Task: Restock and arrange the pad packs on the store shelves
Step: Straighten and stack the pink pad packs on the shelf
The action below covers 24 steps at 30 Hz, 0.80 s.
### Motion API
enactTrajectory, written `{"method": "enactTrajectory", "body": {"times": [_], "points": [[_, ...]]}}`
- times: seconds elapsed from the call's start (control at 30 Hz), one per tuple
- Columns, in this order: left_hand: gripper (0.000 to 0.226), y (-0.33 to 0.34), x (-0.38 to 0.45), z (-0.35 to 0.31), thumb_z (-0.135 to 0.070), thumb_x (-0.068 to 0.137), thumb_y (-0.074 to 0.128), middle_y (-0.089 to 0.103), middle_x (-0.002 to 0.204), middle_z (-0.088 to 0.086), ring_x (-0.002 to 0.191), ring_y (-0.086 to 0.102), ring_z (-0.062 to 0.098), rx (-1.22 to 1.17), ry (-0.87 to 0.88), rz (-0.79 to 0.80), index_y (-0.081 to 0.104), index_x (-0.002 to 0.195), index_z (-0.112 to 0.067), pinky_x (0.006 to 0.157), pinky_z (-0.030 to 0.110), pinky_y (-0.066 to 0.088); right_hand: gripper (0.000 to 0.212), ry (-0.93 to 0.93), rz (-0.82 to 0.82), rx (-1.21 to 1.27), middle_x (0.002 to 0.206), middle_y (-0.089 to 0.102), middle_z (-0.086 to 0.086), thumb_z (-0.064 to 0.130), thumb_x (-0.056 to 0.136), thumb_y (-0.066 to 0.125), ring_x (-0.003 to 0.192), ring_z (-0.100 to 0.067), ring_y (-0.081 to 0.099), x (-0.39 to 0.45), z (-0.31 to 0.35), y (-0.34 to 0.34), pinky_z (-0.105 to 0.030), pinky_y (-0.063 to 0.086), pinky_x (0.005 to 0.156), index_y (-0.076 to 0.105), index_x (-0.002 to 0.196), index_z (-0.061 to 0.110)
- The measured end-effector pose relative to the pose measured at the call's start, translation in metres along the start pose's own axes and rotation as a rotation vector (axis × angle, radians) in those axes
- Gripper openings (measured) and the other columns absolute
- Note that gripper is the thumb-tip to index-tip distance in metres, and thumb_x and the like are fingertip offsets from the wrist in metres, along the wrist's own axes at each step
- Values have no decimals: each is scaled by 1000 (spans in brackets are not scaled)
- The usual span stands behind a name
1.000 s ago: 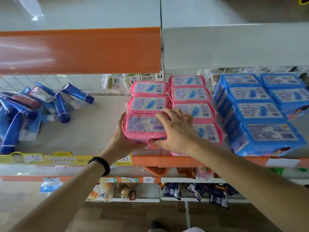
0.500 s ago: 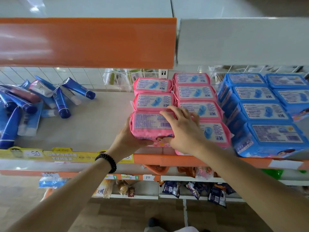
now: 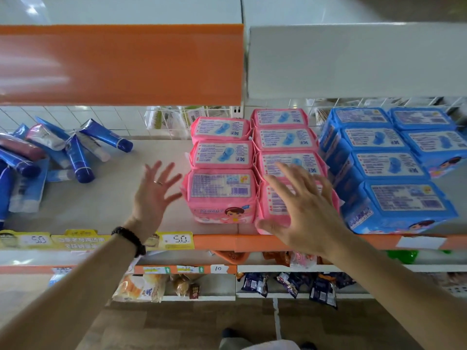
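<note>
Head view: a pink pad pack (image 3: 220,195) with a barcode label on top stands at the shelf (image 3: 101,198) front edge. The left hand (image 3: 151,195), fingers spread, hovers just left of it; the right hand (image 3: 303,213), likewise splayed, seemingly hovers over the neighbouring pink pack (image 3: 274,205).

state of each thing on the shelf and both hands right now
left hand: open, fingers spread, holding nothing
right hand: open, in front of the right pink column
front left pink pack: resting at shelf edge, ungripped
blue packs: stacked in rows
tubes: lying in a loose pile
</note>
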<state>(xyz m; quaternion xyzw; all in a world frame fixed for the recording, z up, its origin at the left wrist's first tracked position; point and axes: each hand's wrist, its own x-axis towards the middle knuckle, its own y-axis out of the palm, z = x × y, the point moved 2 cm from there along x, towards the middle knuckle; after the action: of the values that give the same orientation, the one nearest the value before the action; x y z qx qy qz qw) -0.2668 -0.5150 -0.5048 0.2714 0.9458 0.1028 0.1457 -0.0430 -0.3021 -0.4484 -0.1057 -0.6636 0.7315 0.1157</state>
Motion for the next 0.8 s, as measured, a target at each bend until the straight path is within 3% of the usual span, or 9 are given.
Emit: {"method": "enactTrajectory", "body": {"times": [0.07,0.13,0.23,0.3,0.4,0.5,0.63,0.8], "points": [[91,2,21,-5,-72,84,38,38,158,2,138,46,27,-41,-23,-66,23,157,-19,114,57,35,95,18,-1,-18,167,-12,2,91,79,11,154,-24,-5,-2,-7,3,-54,-7,119,10,158,37],[91,17,38,-7,-72,83,48,39,157,6,136,48,26,35,-57,-19,32,153,-17,113,55,37,96,9,3,-63,167,-9,-1,91,80,4,154,-28,-2,-1,-9,7,-56,-8,118,12,158,36],[54,54,53,-7,-58,97,43,67,123,14,98,72,26,53,-166,150,67,117,-13,78,41,61,95,8,14,-106,167,0,-6,89,80,5,153,-35,8,0,-9,9,-60,-4,118,15,158,35],[54,65,64,-2,-54,100,37,72,117,14,96,73,31,-27,-235,162,77,110,-19,73,41,62,95,25,12,-86,167,3,-9,89,78,6,152,-36,9,0,-12,7,-62,-3,117,14,158,37],[52,66,69,5,-49,99,41,66,131,16,104,71,34,-137,-247,174,59,138,-20,76,46,61,95,35,13,-53,166,-2,-9,89,76,5,153,-35,4,0,-15,6,-63,-4,118,8,157,39],[53,66,66,12,-46,100,40,68,127,13,103,71,31,-170,-275,192,54,143,-18,77,45,62,96,24,8,-44,166,0,-9,89,76,5,153,-34,4,1,-17,7,-61,-5,119,11,157,38],[58,67,63,14,-47,100,42,56,144,15,125,59,37,-154,-241,208,45,150,-18,91,51,58,99,-5,9,-69,166,10,-9,89,75,1,152,-35,10,5,-23,7,-61,3,120,18,157,35],[55,71,56,10,-51,102,36,65,132,13,104,71,30,-155,-264,179,53,143,-18,79,45,62,96,-21,21,-81,167,10,-6,89,78,6,152,-36,10,6,-23,8,-61,4,120,18,157,35]]}}
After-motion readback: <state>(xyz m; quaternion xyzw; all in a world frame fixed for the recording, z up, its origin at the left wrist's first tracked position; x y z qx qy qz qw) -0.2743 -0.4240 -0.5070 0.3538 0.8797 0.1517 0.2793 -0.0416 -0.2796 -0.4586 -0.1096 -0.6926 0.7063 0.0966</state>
